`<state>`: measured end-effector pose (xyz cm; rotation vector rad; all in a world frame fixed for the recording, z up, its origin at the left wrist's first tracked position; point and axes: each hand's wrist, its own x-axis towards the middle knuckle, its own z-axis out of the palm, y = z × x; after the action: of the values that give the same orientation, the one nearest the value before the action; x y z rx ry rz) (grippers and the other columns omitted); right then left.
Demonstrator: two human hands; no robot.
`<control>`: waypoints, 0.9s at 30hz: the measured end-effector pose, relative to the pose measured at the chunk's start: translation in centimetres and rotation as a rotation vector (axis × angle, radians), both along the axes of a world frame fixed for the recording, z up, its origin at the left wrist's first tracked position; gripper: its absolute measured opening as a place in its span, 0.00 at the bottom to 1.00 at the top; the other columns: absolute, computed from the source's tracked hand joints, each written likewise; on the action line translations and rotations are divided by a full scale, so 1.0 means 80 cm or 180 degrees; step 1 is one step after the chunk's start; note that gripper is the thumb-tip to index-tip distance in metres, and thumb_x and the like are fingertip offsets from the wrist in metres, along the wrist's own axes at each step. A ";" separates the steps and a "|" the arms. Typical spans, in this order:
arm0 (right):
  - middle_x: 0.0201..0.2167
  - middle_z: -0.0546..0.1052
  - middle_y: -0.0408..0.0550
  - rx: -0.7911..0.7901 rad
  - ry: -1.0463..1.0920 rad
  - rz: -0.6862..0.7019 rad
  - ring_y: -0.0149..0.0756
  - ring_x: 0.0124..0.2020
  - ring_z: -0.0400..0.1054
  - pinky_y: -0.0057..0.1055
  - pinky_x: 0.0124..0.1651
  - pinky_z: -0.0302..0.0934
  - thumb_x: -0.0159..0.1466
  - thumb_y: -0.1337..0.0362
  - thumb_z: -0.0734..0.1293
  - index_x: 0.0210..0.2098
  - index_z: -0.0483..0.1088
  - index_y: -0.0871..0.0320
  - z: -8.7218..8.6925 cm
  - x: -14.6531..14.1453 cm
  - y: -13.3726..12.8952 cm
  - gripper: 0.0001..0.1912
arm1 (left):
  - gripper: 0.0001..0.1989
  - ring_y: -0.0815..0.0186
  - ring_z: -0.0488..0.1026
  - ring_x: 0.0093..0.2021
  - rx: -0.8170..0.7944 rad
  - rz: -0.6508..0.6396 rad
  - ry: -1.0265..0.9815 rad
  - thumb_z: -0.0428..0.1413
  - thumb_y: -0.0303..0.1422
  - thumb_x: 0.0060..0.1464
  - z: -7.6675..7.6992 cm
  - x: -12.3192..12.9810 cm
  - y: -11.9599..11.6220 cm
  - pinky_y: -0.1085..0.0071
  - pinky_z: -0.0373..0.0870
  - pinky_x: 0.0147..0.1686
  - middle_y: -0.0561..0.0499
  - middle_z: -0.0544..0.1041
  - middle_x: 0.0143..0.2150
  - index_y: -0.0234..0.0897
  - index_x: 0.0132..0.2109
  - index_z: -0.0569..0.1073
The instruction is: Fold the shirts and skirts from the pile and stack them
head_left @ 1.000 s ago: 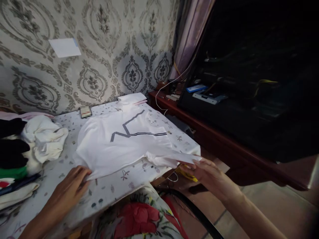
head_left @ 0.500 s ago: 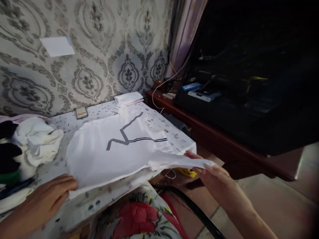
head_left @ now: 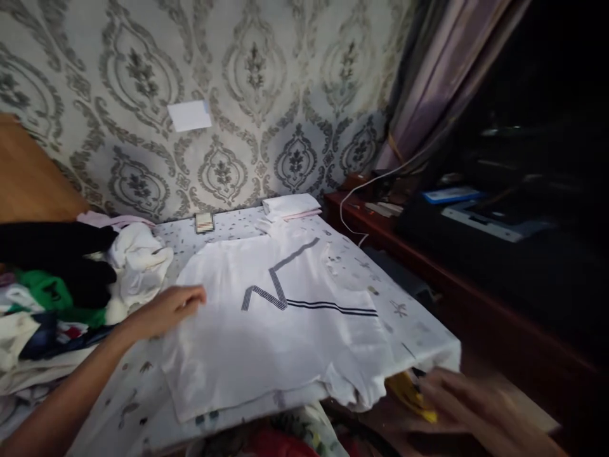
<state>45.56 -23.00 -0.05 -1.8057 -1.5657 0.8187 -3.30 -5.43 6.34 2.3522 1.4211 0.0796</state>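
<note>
Item: one white shirt (head_left: 280,336), laid out on the tabletop (head_left: 421,339). Against the earlier frames, we record the right hand (head_left: 459,397) off the sleeve (head_left: 352,384), which it holds stretched out there; the sleeve now droops, crumpled, over the near edge. The left hand (head_left: 174,309) is away from the hem corner and higher, over the shirt's left side. Our view has swung left, bringing in a brown panel (head_left: 35,171) and more of the clothes pile (head_left: 90,273).

Appearance: plain cloth, mostly flat, with soft wrinkles; one grey striped zigzag band across the front; two dark parallel lines running right from it. The far side reaches close to a folded white stack (head_left: 291,206).

Condition of view: left hand, fingers drawn together and bent; we cannot tell whether they pinch cloth. Right hand, motion-blurred beside the tabletop's corner; we cannot tell whether its fingers are spread or pressed together. A yellow item (head_left: 413,400) lies partly hidden behind it. The floral cloth (head_left: 307,431) below is cut off by the frame; the dark area at right is hard to make out.
</note>
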 end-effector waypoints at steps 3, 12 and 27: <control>0.27 0.77 0.47 0.0413 -0.0349 0.0696 0.41 0.30 0.71 0.34 0.33 0.68 0.63 0.43 0.63 0.28 0.73 0.51 0.028 -0.019 0.115 0.20 | 0.16 0.61 0.74 0.44 0.0539 0.0857 0.0165 0.43 0.33 0.60 -0.009 0.004 0.093 0.68 0.67 0.44 0.47 0.78 0.44 0.37 0.48 0.72; 0.60 0.68 0.65 0.0337 -0.1815 0.0177 0.49 0.60 0.63 0.40 0.59 0.58 0.67 0.67 0.59 0.57 0.67 0.66 0.011 -0.127 0.436 0.20 | 0.13 0.53 0.72 0.48 0.0601 0.1526 0.0484 0.56 0.35 0.49 -0.064 0.025 0.243 0.65 0.66 0.44 0.41 0.75 0.47 0.36 0.42 0.72; 0.53 0.72 0.59 0.0476 -0.2310 0.0470 0.45 0.49 0.69 0.36 0.48 0.59 0.73 0.59 0.55 0.54 0.65 0.60 -0.019 -0.138 0.558 0.16 | 0.12 0.54 0.77 0.41 0.1013 0.1469 0.0935 0.40 0.34 0.66 -0.087 0.013 0.249 0.65 0.65 0.38 0.41 0.78 0.42 0.38 0.52 0.62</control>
<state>34.50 21.61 -1.57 -2.0044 -2.1521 0.0722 -2.24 14.47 -0.59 2.2904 2.2228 0.0939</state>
